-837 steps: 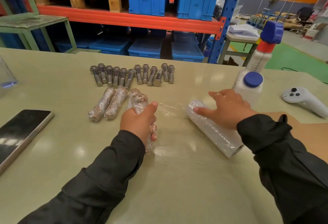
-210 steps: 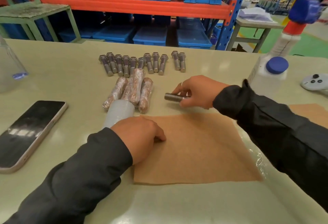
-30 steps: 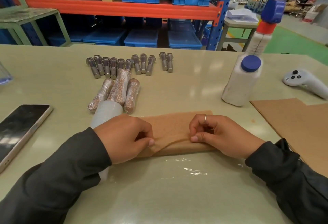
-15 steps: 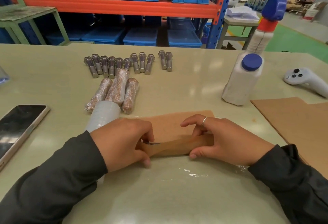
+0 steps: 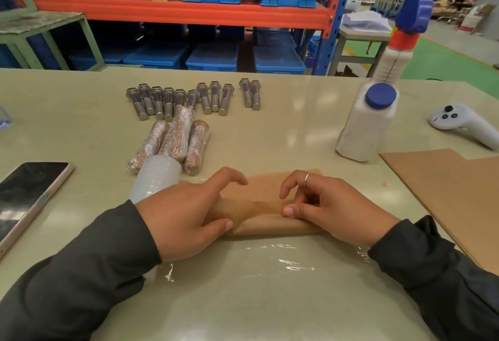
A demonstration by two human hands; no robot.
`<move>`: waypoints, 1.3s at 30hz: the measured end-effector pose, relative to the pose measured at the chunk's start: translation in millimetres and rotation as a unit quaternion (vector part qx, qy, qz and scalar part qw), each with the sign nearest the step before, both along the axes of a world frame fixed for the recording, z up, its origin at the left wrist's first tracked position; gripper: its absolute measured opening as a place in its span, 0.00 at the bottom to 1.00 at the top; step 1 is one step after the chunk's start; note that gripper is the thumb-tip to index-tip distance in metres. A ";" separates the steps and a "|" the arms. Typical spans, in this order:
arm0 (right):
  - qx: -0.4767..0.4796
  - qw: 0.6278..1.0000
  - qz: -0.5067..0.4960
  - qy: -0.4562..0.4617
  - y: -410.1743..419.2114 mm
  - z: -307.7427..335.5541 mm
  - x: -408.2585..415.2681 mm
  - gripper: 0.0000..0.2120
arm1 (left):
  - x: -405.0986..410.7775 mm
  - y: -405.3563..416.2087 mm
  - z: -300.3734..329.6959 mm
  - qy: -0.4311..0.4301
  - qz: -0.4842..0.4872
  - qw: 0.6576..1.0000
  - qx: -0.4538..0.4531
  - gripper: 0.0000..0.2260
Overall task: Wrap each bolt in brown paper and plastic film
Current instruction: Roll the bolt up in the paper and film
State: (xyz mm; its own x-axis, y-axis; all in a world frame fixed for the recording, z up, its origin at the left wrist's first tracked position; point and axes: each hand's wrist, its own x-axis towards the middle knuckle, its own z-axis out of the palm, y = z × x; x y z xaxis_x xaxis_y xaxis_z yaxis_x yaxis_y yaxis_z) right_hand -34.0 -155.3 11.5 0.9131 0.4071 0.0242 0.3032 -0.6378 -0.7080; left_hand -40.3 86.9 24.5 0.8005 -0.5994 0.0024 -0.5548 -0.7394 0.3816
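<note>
A sheet of brown paper (image 5: 267, 223) lies partly rolled into a tube on the plastic film (image 5: 270, 267) spread over the table; the bolt inside is hidden. My left hand (image 5: 186, 216) holds the tube's left end, thumb at the front and fingers over the top. My right hand (image 5: 332, 211) holds the right end, thumb on the tube and fingers curled behind it. The film roll (image 5: 156, 176) lies just left of my left hand. Three wrapped bolts (image 5: 175, 138) lie beyond it, and a row of several bare bolts (image 5: 189, 97) lies farther back.
A phone (image 5: 27, 192) lies at the left. A white bottle with a blue cap (image 5: 367, 124) and a spray bottle (image 5: 399, 43) stand at the right, near a white controller (image 5: 459, 122). More brown paper sheets (image 5: 445, 192) lie at the right edge. Shelving with blue bins stands behind.
Over the last second the paper has been rolled farther away from me, leaving less flat sheet beyond the tube. Both index fingers have lifted off the paper.
</note>
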 end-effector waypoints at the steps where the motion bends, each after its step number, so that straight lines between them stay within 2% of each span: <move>1: 0.002 1.000 0.007 0.007 -0.1 0.0 1.0 0.09 | -1.0 0.1 0.9 0.005 -0.010 1.000 -0.010 0.21; 4: 0.005 1.000 0.018 0.016 0.4 -0.6 1.7 0.11 | -2.0 0.6 0.7 -0.024 -0.037 0.999 -0.020 0.20; 8: -0.012 1.000 0.023 0.004 0.4 -0.1 1.9 0.12 | 0.8 1.4 -1.5 -0.038 -0.034 0.997 -0.052 0.12; 14: -0.045 0.998 0.038 0.003 3.5 2.0 1.2 0.14 | 0.7 -0.9 -5.3 -0.125 -0.018 0.992 -0.014 0.16; 16: -0.058 0.997 0.051 -0.004 2.5 1.8 1.4 0.14 | -0.7 -2.4 -6.5 -0.138 -0.009 0.990 0.031 0.17; 20: -0.123 0.988 0.076 -0.048 0.9 -2.3 2.8 0.08 | -1.1 -9.8 -2.0 -0.148 -0.014 0.988 0.049 0.16; 25: -0.175 0.977 0.081 -0.093 1.5 -3.4 2.9 0.10 | 3.1 -18.8 -8.4 -0.128 -0.015 0.984 0.122 0.17; 28: -0.183 0.976 0.072 -0.092 -0.5 -1.4 4.8 0.10 | 6.0 -18.0 -8.9 -0.089 -0.019 0.989 0.117 0.17; 31: -0.213 0.972 0.012 -0.102 -8.9 -0.9 13.3 0.23 | 5.8 -16.5 -9.1 -0.067 -0.021 0.993 0.095 0.17; 33: -0.238 0.969 -0.015 -0.070 -13.9 -3.3 17.3 0.30 | 5.9 -16.2 -10.0 -0.065 -0.018 0.993 0.093 0.17; 35: -0.243 0.968 -0.016 -0.052 -14.7 -7.8 18.3 0.30 | 5.1 -15.4 -9.4 -0.062 -0.018 0.994 0.088 0.17; 39: -0.238 0.963 -0.041 -0.119 -13.2 -8.2 18.7 0.25 | 1.8 -13.2 -7.4 -0.067 -0.027 0.995 0.066 0.17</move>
State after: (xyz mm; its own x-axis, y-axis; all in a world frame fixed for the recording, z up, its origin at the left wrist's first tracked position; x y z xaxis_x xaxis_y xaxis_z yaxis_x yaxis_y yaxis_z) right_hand -15.3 -168.5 3.3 0.9344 0.3499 0.0663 0.3552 -0.9018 -0.2460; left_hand -38.5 73.7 17.1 0.7650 -0.6436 0.0253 -0.6342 -0.7457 0.2042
